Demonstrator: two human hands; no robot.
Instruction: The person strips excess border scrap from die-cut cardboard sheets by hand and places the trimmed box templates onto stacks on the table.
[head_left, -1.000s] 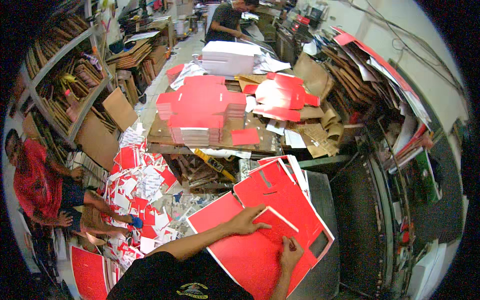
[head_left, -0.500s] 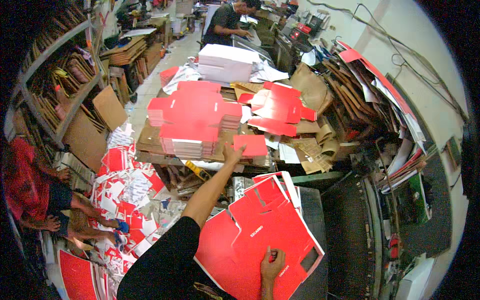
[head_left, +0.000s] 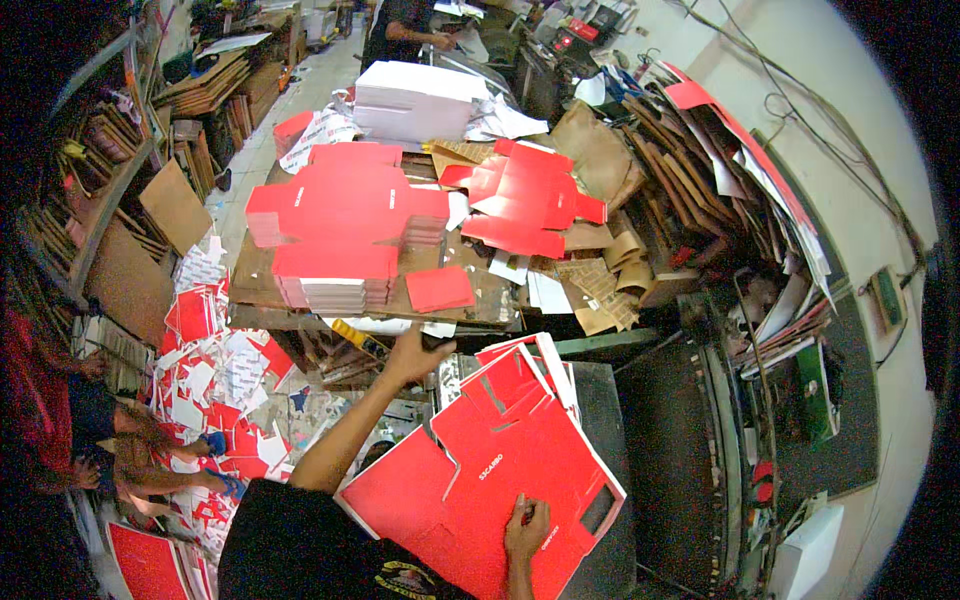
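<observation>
My left hand (head_left: 410,358) hangs near the front edge of the work table, its thumb and fingers apart and nothing in them. Just beyond it, a small red card rectangle (head_left: 440,289) lies on the table. Pressed to a stack of red die-cut card sheets (head_left: 510,440), my right hand (head_left: 528,528) has its fingers curled in; a dark bit shows between them, too small to name. Cut lines and a dark slot show in the top sheet. A tall, neat stack of red box blanks (head_left: 350,195) stands left of centre, with more red blanks (head_left: 525,195) to its right.
A white paper stack (head_left: 420,98) stands behind the blanks. Red and white scraps (head_left: 225,370) cover the floor at left, near a seated person's legs (head_left: 150,450). Another person (head_left: 400,30) works at the back. Cardboard sheets (head_left: 670,170) lean along the right wall.
My left hand has let go of the small red rectangle on the table and drawn back toward me. My right hand stays on the sheets. The whole view has shifted somewhat.
</observation>
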